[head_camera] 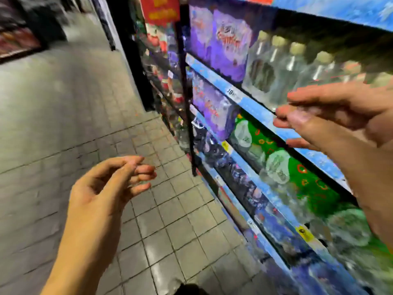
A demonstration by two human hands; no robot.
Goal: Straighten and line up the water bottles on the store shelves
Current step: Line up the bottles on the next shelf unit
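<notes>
Clear plastic water bottles with pale caps [295, 67] stand upright on blue-edged upper shelf [251, 103], just above and beyond right hand [340, 116], fingers loosely spread, empty. Left hand [110, 184] loosely curled, empty, well apart over grey tiled floor [63, 113]. Right nearer.

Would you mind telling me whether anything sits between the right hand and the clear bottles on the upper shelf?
Nothing visible does: the right hand hangs empty just before the clear bottles, only open air between.
</notes>
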